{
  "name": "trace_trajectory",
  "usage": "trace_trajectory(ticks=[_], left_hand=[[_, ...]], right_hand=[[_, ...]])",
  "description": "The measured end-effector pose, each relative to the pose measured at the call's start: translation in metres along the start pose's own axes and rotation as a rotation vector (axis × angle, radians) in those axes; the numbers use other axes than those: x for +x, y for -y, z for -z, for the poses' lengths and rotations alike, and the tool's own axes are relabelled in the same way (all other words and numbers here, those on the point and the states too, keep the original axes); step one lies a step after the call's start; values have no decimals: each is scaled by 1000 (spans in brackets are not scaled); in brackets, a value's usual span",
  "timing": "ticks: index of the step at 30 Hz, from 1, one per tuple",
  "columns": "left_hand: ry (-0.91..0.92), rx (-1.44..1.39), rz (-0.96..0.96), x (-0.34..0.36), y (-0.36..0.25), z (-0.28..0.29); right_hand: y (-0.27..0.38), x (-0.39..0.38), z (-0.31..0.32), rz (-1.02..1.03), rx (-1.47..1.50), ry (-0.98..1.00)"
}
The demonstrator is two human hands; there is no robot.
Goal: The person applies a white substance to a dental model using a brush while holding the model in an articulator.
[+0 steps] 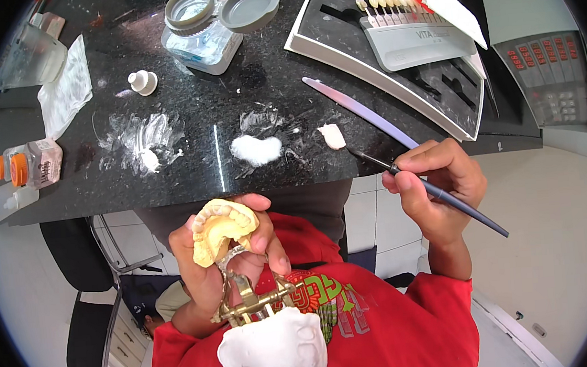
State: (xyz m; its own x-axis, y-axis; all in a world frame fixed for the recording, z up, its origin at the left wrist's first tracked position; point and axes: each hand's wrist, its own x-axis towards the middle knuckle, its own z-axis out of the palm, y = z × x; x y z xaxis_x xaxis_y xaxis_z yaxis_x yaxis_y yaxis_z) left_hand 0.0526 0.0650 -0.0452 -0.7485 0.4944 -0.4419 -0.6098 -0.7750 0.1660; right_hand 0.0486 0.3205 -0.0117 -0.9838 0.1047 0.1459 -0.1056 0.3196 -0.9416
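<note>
My left hand [245, 264] is closed round a brass dental articulator [265, 301]. On its upper part sits a yellow dental cast [223, 230] with a row of teeth. A white plaster cast [275, 347] hangs at its near end, against my red shirt. Between thumb and fingers, my right hand [442, 185] pinches a slim dark-handled brush [457, 204]. Its dark tip is beside a small pinkish mound of paste [332, 136] on the black countertop [198, 108]; I cannot tell whether they touch. To the left lie a white powder mound [256, 149] and a smeared white patch [148, 153].
An open jar [207, 49] stands at the back, near a small white cap [142, 83]. A lilac tapered tool [363, 109] lies beside a white case with a tooth shade guide [420, 44]. Orange-capped bottles [40, 162] stand left; a machine with red digits [547, 74] is right.
</note>
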Motion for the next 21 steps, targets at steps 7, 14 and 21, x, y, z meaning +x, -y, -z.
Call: trace_trajectory(ticks=[7,14,21], left_hand=[[-11,7,8,-1,-1,-2],[10,69,30,0,-4,-2],[72,237,169,-3,-17,1]], right_hand=[[0,0,-1,1,-16,-4],[1,0,-1,1,-27,-7],[-3,-7,-4,103,212,3]])
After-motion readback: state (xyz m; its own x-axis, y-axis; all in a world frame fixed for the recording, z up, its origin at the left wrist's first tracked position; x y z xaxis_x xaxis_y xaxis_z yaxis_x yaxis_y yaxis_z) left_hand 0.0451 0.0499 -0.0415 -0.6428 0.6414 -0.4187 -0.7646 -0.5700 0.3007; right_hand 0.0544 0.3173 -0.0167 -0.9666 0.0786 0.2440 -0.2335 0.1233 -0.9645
